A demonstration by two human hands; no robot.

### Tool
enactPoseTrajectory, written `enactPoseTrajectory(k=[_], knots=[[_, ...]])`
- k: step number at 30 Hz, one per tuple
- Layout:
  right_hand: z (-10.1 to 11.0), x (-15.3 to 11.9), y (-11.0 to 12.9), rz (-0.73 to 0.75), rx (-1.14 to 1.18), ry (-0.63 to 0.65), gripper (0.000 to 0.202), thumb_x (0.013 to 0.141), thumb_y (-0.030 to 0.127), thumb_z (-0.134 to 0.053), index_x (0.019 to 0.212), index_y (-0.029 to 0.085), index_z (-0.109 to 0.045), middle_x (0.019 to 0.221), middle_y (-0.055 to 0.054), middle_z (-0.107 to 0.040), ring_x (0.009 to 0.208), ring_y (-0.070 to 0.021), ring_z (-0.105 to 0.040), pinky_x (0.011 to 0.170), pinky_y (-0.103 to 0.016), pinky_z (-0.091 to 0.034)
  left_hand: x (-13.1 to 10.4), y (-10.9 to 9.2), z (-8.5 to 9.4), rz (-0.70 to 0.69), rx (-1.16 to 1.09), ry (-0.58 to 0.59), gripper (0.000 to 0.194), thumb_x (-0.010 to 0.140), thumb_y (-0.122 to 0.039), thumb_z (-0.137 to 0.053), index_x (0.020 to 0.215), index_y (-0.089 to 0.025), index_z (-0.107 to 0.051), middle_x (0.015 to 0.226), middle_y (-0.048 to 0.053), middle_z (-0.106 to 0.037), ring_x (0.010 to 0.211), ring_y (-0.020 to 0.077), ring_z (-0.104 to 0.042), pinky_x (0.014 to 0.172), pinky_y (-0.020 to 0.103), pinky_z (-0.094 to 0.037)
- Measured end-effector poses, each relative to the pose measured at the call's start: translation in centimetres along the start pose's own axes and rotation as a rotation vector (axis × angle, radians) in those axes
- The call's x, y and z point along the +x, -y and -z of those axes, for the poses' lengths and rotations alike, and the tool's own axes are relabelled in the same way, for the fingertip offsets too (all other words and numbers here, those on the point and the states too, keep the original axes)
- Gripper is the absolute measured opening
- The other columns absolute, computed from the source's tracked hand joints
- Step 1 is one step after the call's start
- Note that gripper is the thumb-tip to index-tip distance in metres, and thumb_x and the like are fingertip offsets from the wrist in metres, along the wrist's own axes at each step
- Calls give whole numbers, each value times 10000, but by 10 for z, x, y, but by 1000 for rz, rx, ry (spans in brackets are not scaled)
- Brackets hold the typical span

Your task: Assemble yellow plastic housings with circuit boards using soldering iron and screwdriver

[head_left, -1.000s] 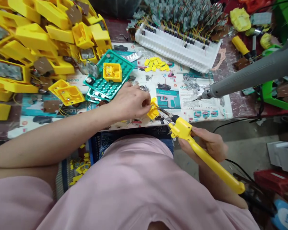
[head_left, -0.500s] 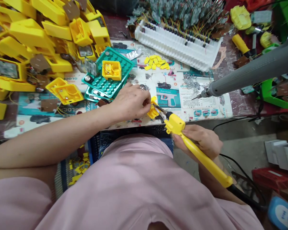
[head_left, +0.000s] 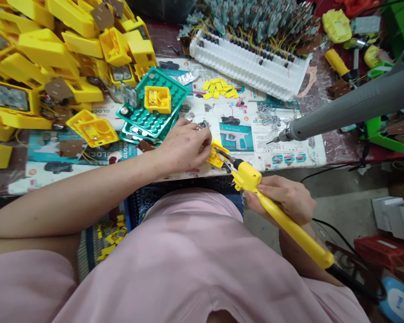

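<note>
My right hand [head_left: 284, 199] is wrapped round a yellow soldering iron [head_left: 279, 213] with a black cable at its rear end. The iron's dark tip points up and left, at a small yellow plastic housing [head_left: 217, 154] by the table's front edge. My left hand [head_left: 188, 146] is closed, its fingertips pinching the left side of that housing; the exact grip is partly hidden. Beyond the left hand lie stacked green dimpled trays [head_left: 164, 80], and on them sits an open yellow case [head_left: 157, 99] with metal contacts inside.
Yellow cases [head_left: 50, 54] pile up at the left. A white ribbed rack [head_left: 245, 65] with wired circuit boards stands at the back. Small yellow pieces [head_left: 218, 88] and loose screws [head_left: 268, 114] lie mid-table. A grey electric screwdriver [head_left: 340, 105] reaches in from the right.
The soldering iron and my right hand have shifted slightly to the right, and the tip has drawn back a little. My left hand stays closed at the housing.
</note>
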State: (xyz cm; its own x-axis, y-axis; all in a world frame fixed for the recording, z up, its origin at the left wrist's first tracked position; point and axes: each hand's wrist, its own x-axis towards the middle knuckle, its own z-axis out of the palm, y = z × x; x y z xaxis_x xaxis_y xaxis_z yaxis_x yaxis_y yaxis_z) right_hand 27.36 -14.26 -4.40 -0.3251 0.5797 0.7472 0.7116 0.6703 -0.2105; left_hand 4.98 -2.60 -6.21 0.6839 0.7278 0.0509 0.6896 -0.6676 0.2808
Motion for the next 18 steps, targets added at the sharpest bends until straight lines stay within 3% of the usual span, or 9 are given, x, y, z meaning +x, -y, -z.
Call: enactPoseTrajectory(k=[6,11,14,18], knots=[[0,-3,0,-41,-37,-4,207,766,314,-782,739,223,-599,576,64,-699,461,-67,-650,465,-124,-493,-1,0,-3,-41,31,-41,271,892,-303,-449,860,-178,-687,729,54,-664,780,213,-626,947,446,-462],[3,-5,-2,-302,170,112,341,887,479,-537,698,223,-656,630,124,-725,547,-37,-680,527,-121,-406,0,-3,-5,-51,63,-59,329,903,-294,-402,856,-147,-693,725,82,-662,794,235,-637,981,483,-471],[3,-4,-2,-238,140,109,313,878,453,-566,692,218,-655,620,131,-719,544,-31,-679,544,-113,-420,0,-3,-7,-47,46,-96,339,903,-257,-374,878,-127,-686,712,77,-651,776,226,-634,1018,475,-467],[6,-11,-2,-114,14,-15,184,798,351,-750,740,222,-632,616,92,-717,498,-68,-678,490,-122,-488,-4,-2,-6,-37,32,-104,312,912,-272,-395,886,-155,-684,700,49,-642,791,222,-640,1076,490,-423]])
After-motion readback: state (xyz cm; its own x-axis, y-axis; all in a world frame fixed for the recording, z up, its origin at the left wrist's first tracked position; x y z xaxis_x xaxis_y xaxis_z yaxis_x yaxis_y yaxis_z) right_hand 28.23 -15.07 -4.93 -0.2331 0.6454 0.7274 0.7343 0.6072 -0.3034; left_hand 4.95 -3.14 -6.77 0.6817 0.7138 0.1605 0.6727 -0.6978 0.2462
